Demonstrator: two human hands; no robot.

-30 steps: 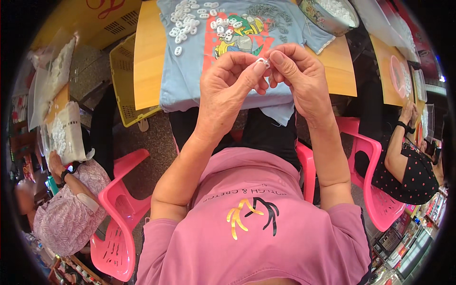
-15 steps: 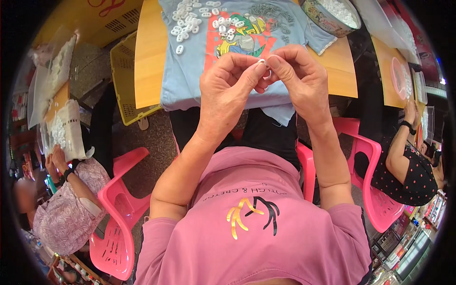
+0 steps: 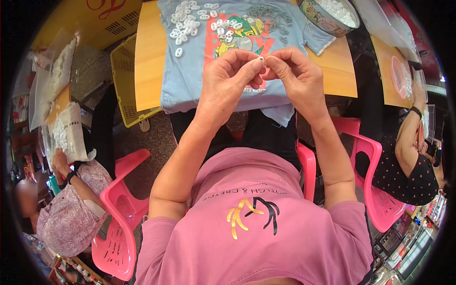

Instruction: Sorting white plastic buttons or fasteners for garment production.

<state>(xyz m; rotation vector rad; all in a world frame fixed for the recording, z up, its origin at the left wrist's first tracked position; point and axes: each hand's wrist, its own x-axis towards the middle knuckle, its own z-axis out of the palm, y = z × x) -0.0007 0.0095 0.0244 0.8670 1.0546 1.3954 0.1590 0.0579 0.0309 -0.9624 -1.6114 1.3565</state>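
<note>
Above the near part of a light-blue T-shirt (image 3: 183, 90), my two hands meet fingertip to fingertip. My left hand (image 3: 223, 80) pinches a small white plastic piece (image 3: 261, 59) between thumb and forefinger. My right hand (image 3: 299, 76) is closed too, its thumb and forefinger pressed against the same piece from the other side. Most of that piece is hidden by the fingers. Farther off on the shirt lies a loose pile of white oval pieces with holes (image 3: 183, 23). Beside it, small grey pieces (image 3: 273, 16) are scattered over the cloth.
A round patterned tin (image 3: 327, 21) full of white pieces stands at the wooden table's (image 3: 147, 61) far right. A yellow crate (image 3: 124, 78) sits left of the table. Co-workers sit on both sides, near pink chairs (image 3: 116, 228). The pink chair (image 3: 375, 161) stands on my right.
My hands have shifted slightly, and the white loop that showed below my thumbs is now out of sight. On the right, the co-worker's arm has reached farther forward.
</note>
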